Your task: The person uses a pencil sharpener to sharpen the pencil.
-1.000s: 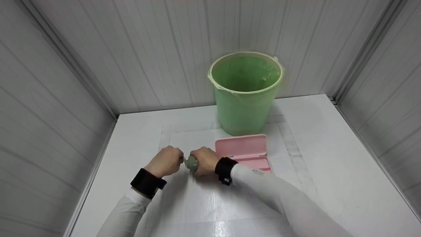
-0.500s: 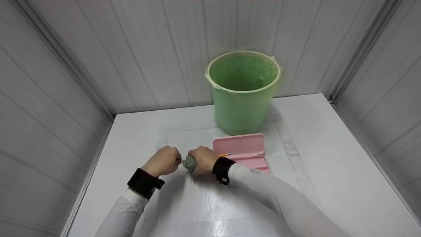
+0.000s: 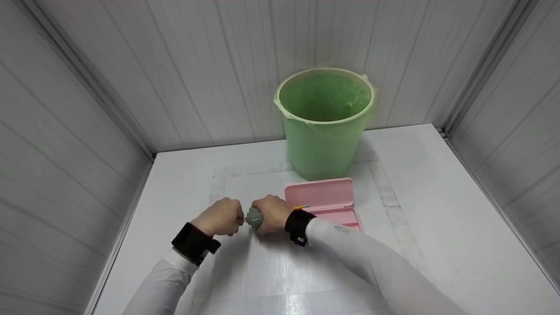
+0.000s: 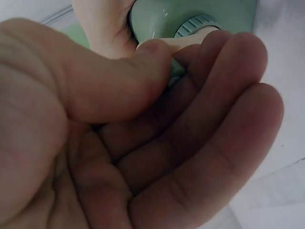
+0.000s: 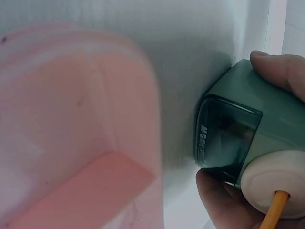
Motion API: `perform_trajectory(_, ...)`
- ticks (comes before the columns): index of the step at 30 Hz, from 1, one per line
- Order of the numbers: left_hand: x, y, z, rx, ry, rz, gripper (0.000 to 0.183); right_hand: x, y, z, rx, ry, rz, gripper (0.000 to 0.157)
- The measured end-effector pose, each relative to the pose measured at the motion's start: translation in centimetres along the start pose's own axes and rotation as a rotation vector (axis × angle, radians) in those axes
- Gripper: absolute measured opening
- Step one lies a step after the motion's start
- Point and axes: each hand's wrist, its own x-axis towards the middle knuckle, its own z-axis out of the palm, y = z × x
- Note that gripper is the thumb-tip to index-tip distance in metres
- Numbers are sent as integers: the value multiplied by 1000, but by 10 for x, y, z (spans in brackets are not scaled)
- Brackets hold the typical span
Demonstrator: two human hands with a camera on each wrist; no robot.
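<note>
My right hand (image 3: 272,213) grips a green pencil sharpener (image 5: 281,109) with a dark see-through shavings drawer, thumb on one side and fingers on the other. An orange pencil (image 5: 275,210) sticks into the hole of its round cream front. On the opposite side, my left hand (image 3: 221,216) pinches the cream crank handle (image 4: 183,44) between thumb and index finger. A ridged green hub (image 4: 198,24) joins this crank to the body. In the head view, the pencil's blue-tipped end shows past the right wrist, while much of the sharpener is covered by the right hand.
An open pink pencil case (image 3: 321,193) lies right of the sharpener, partly behind the right wrist. Behind it a tall green bucket (image 3: 321,148) with a liner stands near the back wall. Panelled walls (image 3: 197,65) enclose the white table (image 3: 183,175).
My left hand has shifted slightly around the crank, its fingers now a little lower with the wrist rolled. The right hand keeps the sharpener in about the same place.
</note>
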Motion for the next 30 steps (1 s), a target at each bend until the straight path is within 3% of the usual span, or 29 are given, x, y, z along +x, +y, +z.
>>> perform_trajectory(3, -3, -1, 6, -41, -51, -32, 23, 0, 0, 0, -1, -1, -2, 39)
perform_trajectory(7, -4, -6, 17, -76, -94, -55, 22, 0, 0, 0, -14, 12, -13, 41)
perform_trajectory(18, 3, -17, 39, -169, -111, -115, 22, 0, 3, 2, -9, 6, -18, 41)
perform_trajectory(30, 14, -30, 45, -204, -139, -157, 19, -2, 1, 1, -7, 2, -7, 40)
